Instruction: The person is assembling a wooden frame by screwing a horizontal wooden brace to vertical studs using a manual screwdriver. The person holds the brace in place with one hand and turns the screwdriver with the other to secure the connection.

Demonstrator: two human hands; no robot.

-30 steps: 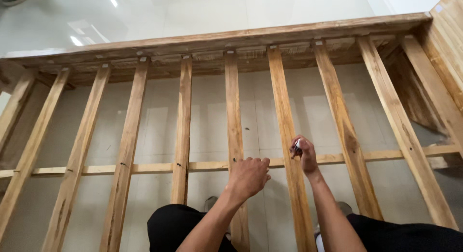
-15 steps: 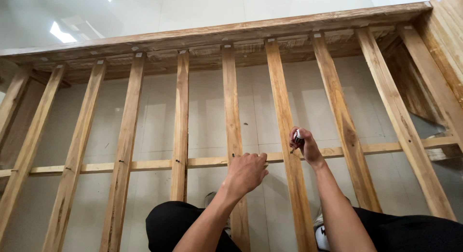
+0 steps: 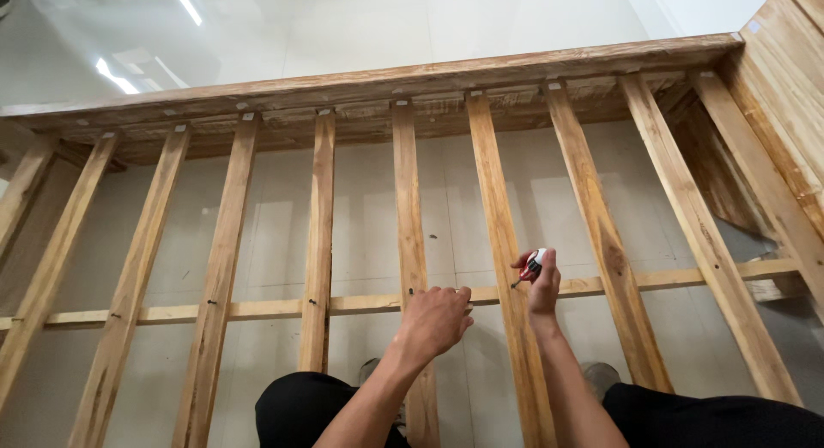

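- A wooden frame [image 3: 412, 87] of upright slats is seen from above, joined by a top rail and crossed lower down by a thin horizontal batten [image 3: 266, 308].
- The left hand [image 3: 436, 321] is laid against the middle slat [image 3: 410, 242] just where the batten crosses it; its fingers are curled together over the wood, with nothing seen held in them.
- The right hand [image 3: 542, 281] is raised just beside the next slat to the right [image 3: 498, 242], close above the batten.
- A small marker [image 3: 532, 266], red and white with a dark tip, is pinched in the grip of the right hand between thumb and fingers; its tip is pointed down and to the left, toward the slat.
- Whether the tip touches the wood cannot be told.
- The two hands are near each other, not touching.
- Dark trouser legs [image 3: 326, 409] are seen at the bottom edge, and a pale floor [image 3: 257, 233] shows behind the slats.
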